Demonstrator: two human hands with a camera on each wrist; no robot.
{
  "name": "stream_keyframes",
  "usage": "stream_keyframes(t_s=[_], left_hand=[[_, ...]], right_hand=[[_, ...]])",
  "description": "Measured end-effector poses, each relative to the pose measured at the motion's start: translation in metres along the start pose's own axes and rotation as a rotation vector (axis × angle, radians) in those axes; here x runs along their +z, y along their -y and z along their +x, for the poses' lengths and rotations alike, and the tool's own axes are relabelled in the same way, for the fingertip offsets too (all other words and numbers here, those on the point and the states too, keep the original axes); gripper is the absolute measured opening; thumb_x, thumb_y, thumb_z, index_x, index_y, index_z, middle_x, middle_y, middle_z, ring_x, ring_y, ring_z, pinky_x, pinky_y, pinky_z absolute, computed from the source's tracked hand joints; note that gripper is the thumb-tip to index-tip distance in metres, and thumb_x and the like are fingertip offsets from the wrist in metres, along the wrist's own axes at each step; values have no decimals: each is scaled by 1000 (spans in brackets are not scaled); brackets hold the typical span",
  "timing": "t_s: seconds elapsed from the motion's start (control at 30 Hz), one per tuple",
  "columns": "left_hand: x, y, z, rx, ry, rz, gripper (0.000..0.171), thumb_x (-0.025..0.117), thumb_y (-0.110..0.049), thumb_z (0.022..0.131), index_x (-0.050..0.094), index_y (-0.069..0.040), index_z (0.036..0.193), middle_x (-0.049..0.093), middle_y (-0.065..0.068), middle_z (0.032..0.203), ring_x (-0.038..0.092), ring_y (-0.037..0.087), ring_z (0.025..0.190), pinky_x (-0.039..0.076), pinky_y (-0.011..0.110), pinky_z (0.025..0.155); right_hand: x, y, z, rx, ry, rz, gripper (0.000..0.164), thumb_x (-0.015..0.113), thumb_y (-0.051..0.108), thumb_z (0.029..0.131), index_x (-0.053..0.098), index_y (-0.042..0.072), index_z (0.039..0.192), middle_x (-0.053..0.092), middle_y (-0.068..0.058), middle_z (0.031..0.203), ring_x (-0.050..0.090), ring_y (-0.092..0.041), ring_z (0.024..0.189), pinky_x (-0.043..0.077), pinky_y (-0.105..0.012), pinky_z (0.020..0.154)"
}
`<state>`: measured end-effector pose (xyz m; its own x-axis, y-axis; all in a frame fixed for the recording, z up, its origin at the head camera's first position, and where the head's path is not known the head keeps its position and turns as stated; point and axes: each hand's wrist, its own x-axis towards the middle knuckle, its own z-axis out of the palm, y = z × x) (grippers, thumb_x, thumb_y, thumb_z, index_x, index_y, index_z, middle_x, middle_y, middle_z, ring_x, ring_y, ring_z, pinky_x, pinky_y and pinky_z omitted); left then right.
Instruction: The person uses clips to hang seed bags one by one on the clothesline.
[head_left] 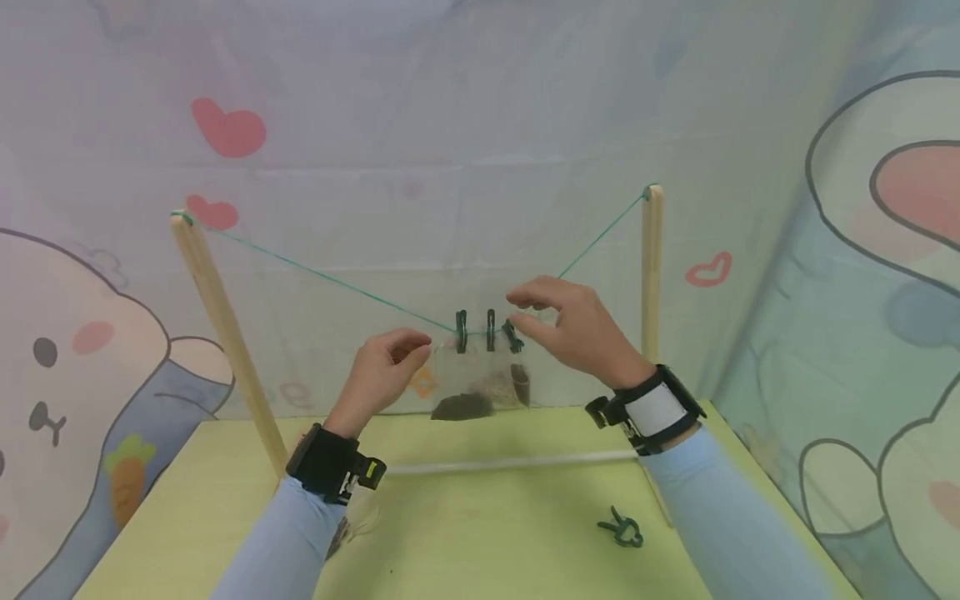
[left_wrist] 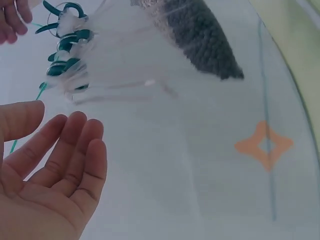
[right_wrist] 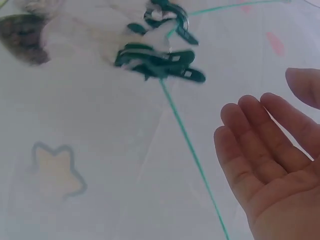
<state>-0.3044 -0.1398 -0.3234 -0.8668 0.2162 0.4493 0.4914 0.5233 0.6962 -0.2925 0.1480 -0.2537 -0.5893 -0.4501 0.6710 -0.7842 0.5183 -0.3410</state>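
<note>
Three dark green spring clips [head_left: 491, 330] sit side by side at the low point of a green string [head_left: 330, 277]. From them hang clear plastic bags with dark grains [head_left: 461, 407] at the bottom; in the left wrist view the grains [left_wrist: 202, 42] look like small dark pellets. My left hand [head_left: 378, 371] is just left of the bags, fingers loosely bent and holding nothing. On the other side, my right hand [head_left: 570, 325] hovers beside the rightmost clip [head_left: 513, 336], its palm [right_wrist: 285, 200] bare in the right wrist view.
Wooden posts at left [head_left: 228, 333] and right [head_left: 652, 275] carry the string's ends. A loose green clip [head_left: 622, 528] lies on the yellow-green tabletop [head_left: 487, 533]. A white bar [head_left: 510, 463] crosses between the posts. Partly behind my left sleeve is a small bag [head_left: 363, 512].
</note>
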Motion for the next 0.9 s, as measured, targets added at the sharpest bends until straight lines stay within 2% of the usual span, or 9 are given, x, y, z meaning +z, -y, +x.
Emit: stream_keyframes(t_s=[0.13,0.37,0.43,0.6,0.77,0.83,0.9], left_hand=[[-9,-1,-13,41,-18,55,30,61,-18,106,67,-4,132,69,15,123,65,30,105,54,44,92],[-18,-2,-36,123,-72,223,36,63,-14,105,62,0,138,63,20,134,62,36,116,54,49,94],[-19,-1,-44,138,-92,275,38,64,-16,105,62,0,139,62,21,135,60,38,120,53,51,97],[-16,5,-64,197,-166,394,41,68,-16,102,62,1,139,61,23,136,57,41,127,50,53,104],[-8,17,-81,316,-287,503,45,75,-13,97,62,5,136,63,27,131,60,45,120,50,58,99],[-5,21,-87,337,-324,535,47,76,-13,95,62,6,135,63,28,131,60,47,119,50,60,98],[-1,24,-93,330,-342,559,48,77,-14,94,62,6,136,62,29,132,60,48,119,49,62,96]], right_hand=[[-9,-7,-22,-51,-86,-64,22,70,4,97,75,3,118,74,-11,115,69,-29,101,57,-45,79],[-8,-25,-66,-62,-161,-182,27,72,3,94,73,0,121,72,-16,118,67,-35,111,57,-52,88],[-4,-30,-77,-66,-180,-211,28,73,3,92,73,0,120,71,-17,118,68,-36,110,58,-53,86],[8,-41,-103,-64,-214,-250,32,76,1,88,73,-1,120,70,-17,120,67,-37,112,59,-52,82],[22,-49,-126,-12,-233,-255,34,77,1,87,72,-2,120,69,-18,124,65,-37,115,58,-52,83],[28,-52,-135,13,-241,-256,35,77,0,87,72,-3,121,68,-18,126,64,-38,116,57,-53,84],[33,-55,-143,26,-251,-262,37,78,0,86,71,-3,122,67,-18,127,64,-38,116,57,-53,85]])
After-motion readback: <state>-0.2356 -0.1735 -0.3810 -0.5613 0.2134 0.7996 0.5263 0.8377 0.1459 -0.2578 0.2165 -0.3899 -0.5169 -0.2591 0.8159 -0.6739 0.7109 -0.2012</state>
